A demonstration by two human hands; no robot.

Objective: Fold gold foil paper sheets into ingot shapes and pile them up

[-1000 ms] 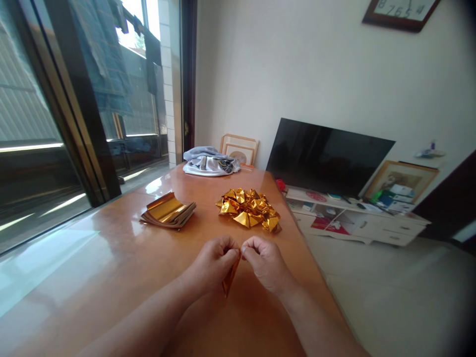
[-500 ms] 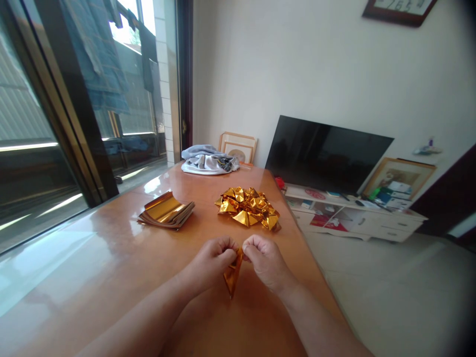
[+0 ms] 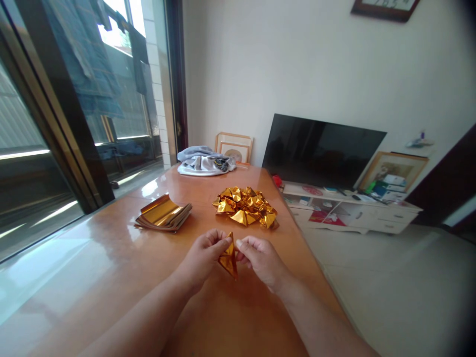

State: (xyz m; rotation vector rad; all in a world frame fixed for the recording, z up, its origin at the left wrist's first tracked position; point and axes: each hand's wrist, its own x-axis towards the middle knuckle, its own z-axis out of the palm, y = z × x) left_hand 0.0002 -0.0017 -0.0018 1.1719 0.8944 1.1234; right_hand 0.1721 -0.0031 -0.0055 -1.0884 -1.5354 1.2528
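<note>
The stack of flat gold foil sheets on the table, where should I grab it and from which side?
Probably the near right edge of the stack of gold foil sheets, coming from the side of the left hand. The top sheet curls upward at the far end, so pinching the flatter near edge should catch the whole pile against the table.

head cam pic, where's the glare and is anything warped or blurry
In the head view, window light throws white glare across the glossy table at left and glints off the gold foil stack and folded foil pile. The left hand and right hand, pinching a gold foil piece, look sharp. The edges bow and the right corners darken; the TV leans.
</note>
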